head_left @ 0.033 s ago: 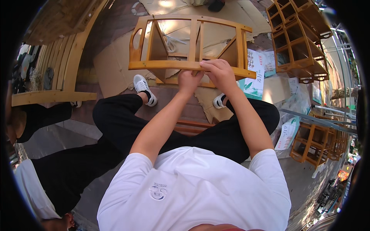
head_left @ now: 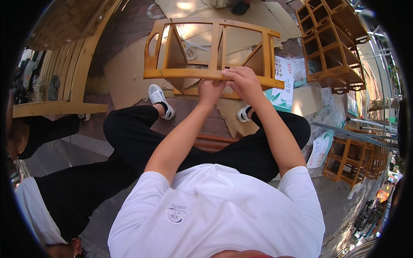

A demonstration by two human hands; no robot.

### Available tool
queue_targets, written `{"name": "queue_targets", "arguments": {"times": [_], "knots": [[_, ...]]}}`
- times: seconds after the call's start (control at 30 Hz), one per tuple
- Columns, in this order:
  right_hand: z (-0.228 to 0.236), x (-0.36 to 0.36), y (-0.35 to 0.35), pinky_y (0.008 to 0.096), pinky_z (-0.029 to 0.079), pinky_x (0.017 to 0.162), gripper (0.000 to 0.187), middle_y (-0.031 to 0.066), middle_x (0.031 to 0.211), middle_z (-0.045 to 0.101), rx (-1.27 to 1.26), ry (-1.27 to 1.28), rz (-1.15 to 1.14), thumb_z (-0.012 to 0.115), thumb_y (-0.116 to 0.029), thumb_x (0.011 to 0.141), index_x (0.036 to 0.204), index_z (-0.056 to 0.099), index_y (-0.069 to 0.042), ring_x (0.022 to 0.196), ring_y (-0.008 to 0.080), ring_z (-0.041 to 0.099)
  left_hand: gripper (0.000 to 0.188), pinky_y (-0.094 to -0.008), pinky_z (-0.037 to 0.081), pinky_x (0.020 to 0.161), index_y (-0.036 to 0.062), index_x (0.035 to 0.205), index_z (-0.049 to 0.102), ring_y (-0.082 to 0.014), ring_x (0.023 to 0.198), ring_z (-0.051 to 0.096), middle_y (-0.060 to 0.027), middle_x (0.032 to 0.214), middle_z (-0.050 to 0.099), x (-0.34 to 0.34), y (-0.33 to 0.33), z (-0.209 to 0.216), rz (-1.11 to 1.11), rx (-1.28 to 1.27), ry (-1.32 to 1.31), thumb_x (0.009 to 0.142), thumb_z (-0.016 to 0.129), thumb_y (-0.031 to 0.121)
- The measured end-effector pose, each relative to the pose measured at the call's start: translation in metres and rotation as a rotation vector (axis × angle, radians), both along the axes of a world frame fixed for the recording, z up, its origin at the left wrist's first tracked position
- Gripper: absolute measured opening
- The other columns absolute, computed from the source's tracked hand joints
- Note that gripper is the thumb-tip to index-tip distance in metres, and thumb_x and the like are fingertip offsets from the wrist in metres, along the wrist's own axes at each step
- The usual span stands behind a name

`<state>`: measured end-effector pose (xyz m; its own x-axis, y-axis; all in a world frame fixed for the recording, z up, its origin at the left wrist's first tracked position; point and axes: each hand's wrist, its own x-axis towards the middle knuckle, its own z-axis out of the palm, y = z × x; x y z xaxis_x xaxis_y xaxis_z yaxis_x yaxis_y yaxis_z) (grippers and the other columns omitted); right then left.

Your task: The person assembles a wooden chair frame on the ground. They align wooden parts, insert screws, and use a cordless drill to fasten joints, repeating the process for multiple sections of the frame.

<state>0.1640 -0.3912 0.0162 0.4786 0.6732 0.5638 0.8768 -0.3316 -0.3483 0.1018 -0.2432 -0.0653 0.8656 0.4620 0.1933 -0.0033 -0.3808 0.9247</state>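
Wooden frame (head_left: pixel 211 56) lies before you; your left hand (head_left: pixel 209 91) and right hand (head_left: pixel 243 81) both clasp its near rail, cardboard (head_left: pixel 124 73) spread beneath.

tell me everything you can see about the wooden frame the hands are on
The wooden frame looks like light, orange-toned bamboo or wood, unpainted. It has a curved near rail, a far rail, upright slats between them and slanted panels inside, with a loop-shaped opening at its left end. It stands tilted on flattened cardboard in front of the seated person's feet. The left hand and right hand both rest on the near rail, close together. White cord shows through its gaps.
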Motion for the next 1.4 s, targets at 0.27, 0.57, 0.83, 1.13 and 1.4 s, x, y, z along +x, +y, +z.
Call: {"name": "queue_targets", "arguments": {"times": [0.27,0.57,0.83,1.13,1.4], "knots": [[0.039,0.015,0.022,0.0373,0.056,0.071,0.017,0.0063,0.084,0.063,-0.522,-0.236,0.129,0.069,-0.011,0.078,0.093,0.062,-0.007,0.085,0.0257,0.068,0.027,-0.0344,0.04,0.053,0.0034,0.088,0.065,-0.0156,0.054,0.042,-0.0046,0.059,0.046,-0.002,-0.002,-0.004,0.049,-0.093,-0.041,0.081,0.082,0.023],[0.064,0.032,0.047,0.0434,0.058,0.07,0.012,0.0151,0.082,0.069,-0.981,-0.108,0.161,0.064,-0.013,0.082,0.085,0.067,-0.002,0.079,0.034,0.071,0.033,-0.038,0.045,0.056,0.0031,0.086,0.065,-0.0254,0.053,0.052,-0.009,0.059,0.053,0.0,-0.003,-0.007,0.06,-0.04,0.016,0.08,0.082,0.03],[0.053,0.016,0.047,0.0474,0.057,0.071,0.028,0.0204,0.08,0.07,-0.885,0.149,-0.163,0.062,-0.024,0.092,0.078,0.072,-0.002,0.08,0.0392,0.07,0.04,-0.0372,0.05,0.064,0.0034,0.112,0.064,-0.0228,0.071,0.064,-0.0094,0.076,0.063,-0.006,-0.005,0.004,-0.014,-0.269,0.253,0.086,0.076,0.031],[0.055,-0.101,0.001,0.0414,0.053,0.07,0.015,0.0116,0.089,0.064,-0.167,0.433,-0.243,0.071,-0.01,0.087,0.101,0.067,-0.005,0.082,0.0336,0.065,0.03,-0.0325,0.058,0.089,-0.0029,0.132,0.053,-0.0236,0.101,0.066,-0.015,0.113,0.063,-0.077,0.003,0.057,-0.215,-1.798,0.364,0.104,0.044,0.003],[0.074,-0.106,0.016,0.0392,0.053,0.081,0.022,0.0101,0.098,0.07,-0.062,0.297,-0.332,0.074,-0.004,0.08,0.101,0.069,-0.006,0.091,0.0301,0.064,0.035,-0.036,0.05,0.105,0.0032,0.143,0.05,-0.0239,0.128,0.058,-0.0147,0.142,0.058,-0.067,0.007,0.105,-0.348,-1.696,0.219,0.108,0.046,0.01]]}}
